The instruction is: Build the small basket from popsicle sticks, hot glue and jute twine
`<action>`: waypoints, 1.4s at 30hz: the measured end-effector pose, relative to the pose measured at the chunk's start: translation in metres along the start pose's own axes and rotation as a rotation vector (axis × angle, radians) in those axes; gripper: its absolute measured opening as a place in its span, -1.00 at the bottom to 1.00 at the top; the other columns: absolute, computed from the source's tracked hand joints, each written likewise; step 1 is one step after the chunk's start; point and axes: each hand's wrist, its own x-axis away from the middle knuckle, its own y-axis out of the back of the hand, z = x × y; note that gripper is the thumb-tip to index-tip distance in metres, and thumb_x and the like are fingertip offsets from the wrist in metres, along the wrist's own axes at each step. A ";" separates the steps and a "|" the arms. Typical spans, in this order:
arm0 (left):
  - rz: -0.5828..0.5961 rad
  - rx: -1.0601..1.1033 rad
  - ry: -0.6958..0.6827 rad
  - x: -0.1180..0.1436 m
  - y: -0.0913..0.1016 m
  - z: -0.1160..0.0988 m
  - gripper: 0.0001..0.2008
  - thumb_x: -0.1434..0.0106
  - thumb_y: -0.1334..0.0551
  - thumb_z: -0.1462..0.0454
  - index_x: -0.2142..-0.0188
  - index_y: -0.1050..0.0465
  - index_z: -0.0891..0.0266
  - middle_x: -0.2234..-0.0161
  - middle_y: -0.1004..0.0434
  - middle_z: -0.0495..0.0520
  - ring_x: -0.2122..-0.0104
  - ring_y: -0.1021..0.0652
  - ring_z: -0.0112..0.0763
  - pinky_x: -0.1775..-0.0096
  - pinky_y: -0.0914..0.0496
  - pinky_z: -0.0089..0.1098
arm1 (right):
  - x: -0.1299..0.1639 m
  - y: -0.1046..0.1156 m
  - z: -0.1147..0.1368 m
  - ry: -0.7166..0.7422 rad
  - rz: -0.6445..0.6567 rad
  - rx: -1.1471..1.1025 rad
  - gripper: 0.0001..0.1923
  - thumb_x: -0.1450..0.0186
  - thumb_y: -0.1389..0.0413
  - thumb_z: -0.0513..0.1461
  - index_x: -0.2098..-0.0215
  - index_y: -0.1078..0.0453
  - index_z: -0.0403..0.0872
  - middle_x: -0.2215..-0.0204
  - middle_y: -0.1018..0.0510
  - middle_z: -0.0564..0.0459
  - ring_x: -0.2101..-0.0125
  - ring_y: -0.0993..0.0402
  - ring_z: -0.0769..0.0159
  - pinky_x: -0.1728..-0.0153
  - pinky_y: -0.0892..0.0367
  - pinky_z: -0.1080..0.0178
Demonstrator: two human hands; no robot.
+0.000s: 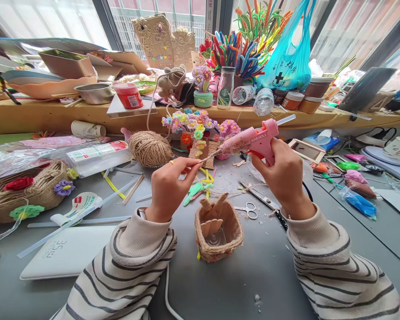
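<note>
My right hand [280, 178] is wrapped around the handle of a pink hot glue gun [253, 140], with a clear glue stick [286, 119] poking out of its back. The gun's nozzle points left and down toward my left hand [173, 186]. That hand is closed in a pinch right at the nozzle tip; whatever is between its fingertips is too small to make out. Below, on the grey table, stands a small square basket [218, 231] wrapped in twine, with wooden pieces inside it. Small scissors [248, 210] lie just right of the basket.
A ball of twine [151, 148] sits behind my left hand. Glue sticks [70, 222] and a white power bank [66, 253] lie at left, near a twine-wrapped basket [26, 191] with flowers. Larger scissors [260, 195] lie at right. Jars and pipe cleaners [240, 53] crowd the back ledge.
</note>
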 end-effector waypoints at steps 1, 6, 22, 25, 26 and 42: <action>0.000 -0.002 0.000 0.000 0.000 0.000 -0.91 -0.13 -0.21 0.27 0.43 -0.45 0.24 0.51 -0.55 -0.05 0.58 -0.48 -0.53 0.46 -0.33 -0.50 | 0.000 0.000 0.000 -0.004 0.002 -0.002 -0.79 -0.14 -0.06 -0.14 0.32 -0.26 -0.11 0.50 -0.40 0.04 0.50 -0.31 0.28 0.54 -0.16 0.27; 0.007 -0.006 0.010 0.000 0.000 0.000 -0.92 -0.14 -0.20 0.26 0.42 -0.44 0.22 0.52 -0.54 -0.07 0.58 -0.48 -0.53 0.46 -0.33 -0.50 | 0.000 0.000 0.000 -0.011 0.001 0.003 -0.81 -0.14 -0.05 -0.14 0.34 -0.25 -0.08 0.51 -0.39 0.05 0.51 -0.30 0.28 0.54 -0.15 0.27; 0.003 -0.009 0.005 0.000 0.000 0.000 -0.93 -0.13 -0.21 0.27 0.43 -0.43 0.22 0.53 -0.54 -0.07 0.58 -0.48 -0.53 0.47 -0.33 -0.50 | -0.001 0.000 -0.002 -0.021 -0.007 0.031 -0.80 -0.11 -0.09 -0.17 0.32 -0.29 -0.11 0.51 -0.41 0.04 0.52 -0.29 0.28 0.56 -0.15 0.27; 0.002 -0.008 0.001 0.000 0.000 0.000 -0.94 -0.13 -0.21 0.28 0.42 -0.44 0.23 0.51 -0.55 -0.07 0.58 -0.48 -0.54 0.45 -0.34 -0.51 | -0.001 -0.001 -0.003 -0.019 -0.002 0.033 -0.78 -0.11 -0.09 -0.17 0.31 -0.29 -0.13 0.50 -0.42 0.03 0.52 -0.30 0.28 0.56 -0.15 0.27; 0.001 -0.007 -0.002 0.000 -0.001 0.000 -0.94 -0.13 -0.21 0.28 0.42 -0.44 0.23 0.51 -0.55 -0.07 0.58 -0.48 -0.54 0.45 -0.34 -0.51 | -0.001 -0.001 -0.004 -0.019 0.001 0.032 -0.78 -0.12 -0.09 -0.17 0.31 -0.29 -0.13 0.50 -0.42 0.03 0.52 -0.30 0.28 0.56 -0.15 0.27; -0.024 -0.014 -0.038 -0.001 -0.001 0.002 -0.95 -0.12 -0.22 0.28 0.43 -0.44 0.22 0.50 -0.56 -0.08 0.60 -0.47 -0.55 0.47 -0.34 -0.52 | -0.002 -0.002 -0.008 -0.012 -0.006 0.071 -0.75 -0.10 -0.11 -0.19 0.28 -0.30 -0.16 0.49 -0.44 0.02 0.49 -0.34 0.25 0.55 -0.16 0.28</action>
